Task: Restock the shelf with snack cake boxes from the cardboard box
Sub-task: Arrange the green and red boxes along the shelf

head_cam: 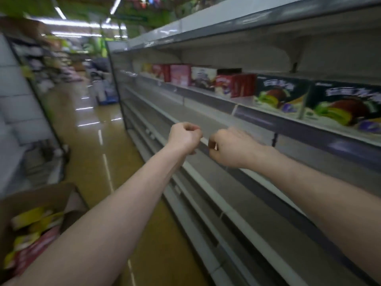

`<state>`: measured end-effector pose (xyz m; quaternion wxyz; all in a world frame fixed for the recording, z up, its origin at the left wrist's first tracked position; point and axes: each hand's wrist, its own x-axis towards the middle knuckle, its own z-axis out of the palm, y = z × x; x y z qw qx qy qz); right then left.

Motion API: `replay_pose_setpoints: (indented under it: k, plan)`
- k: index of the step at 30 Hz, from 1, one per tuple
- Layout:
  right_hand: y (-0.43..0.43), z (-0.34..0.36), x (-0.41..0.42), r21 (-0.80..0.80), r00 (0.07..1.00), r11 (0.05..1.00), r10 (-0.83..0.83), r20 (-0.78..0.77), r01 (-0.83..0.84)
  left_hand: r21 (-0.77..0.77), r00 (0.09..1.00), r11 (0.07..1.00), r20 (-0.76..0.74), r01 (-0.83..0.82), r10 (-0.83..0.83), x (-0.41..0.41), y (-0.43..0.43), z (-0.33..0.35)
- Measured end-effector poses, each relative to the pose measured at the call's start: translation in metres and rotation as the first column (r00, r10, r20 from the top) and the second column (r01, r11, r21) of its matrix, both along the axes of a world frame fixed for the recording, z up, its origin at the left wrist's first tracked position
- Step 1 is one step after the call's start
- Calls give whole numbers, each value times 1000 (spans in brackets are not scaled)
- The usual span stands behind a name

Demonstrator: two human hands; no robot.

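Snack cake boxes [284, 93] sit shelved above both curled, empty hands [206, 141].

Print on the snack cake boxes [282, 93] is too blurred to read.

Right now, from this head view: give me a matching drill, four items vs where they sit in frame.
Items:
1. cardboard box
2. dark fruit-picture boxes
3. pink box
4. left hand

Places:
A. on the stocked shelf, nearest the camera, right side
B. mid-frame, in front of the bare shelves, fingers curled, holding nothing
C. lower left, by the floor, packets inside
D. on the stocked shelf, further down the aisle

Pairs: 1-C, 2-A, 3-D, 4-B
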<state>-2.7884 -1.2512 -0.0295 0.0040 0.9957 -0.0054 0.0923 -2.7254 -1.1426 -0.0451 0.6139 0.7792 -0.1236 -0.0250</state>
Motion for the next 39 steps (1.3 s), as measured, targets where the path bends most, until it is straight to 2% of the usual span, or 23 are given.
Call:
replay_pose_setpoints:
  k: [8, 16, 22, 27, 30, 39]
  plan:
    - [161, -47, 67, 41, 973, 981, 191, -129, -187, 101, 961, 975, -176, -196, 211, 35, 169, -46]
    - [325, -88, 136, 102, 893, 923, 384, -234, -371, 151, 877, 930, -311, -336, 367, 91, 336, -88]
    - [423, -129, 188, 231, 822, 899, 435, -368, -373, 243, 791, 887, -403, -393, 461, 135, 444, -135]
    - [483, -181, 225, 252, 760, 884, 468, -452, -394, 276, 680, 850, -511, -449, 526, 158, 512, -196]
    - [510, -219, 243, 252, 706, 872, 488, -514, -419, 262, 563, 823, -623, -504, 543, 159, 540, -235]
    - [540, -317, 310, 252, 571, 858, 492, -657, -449, 221, 330, 746, -792, -628, 513, 187, 573, -332]
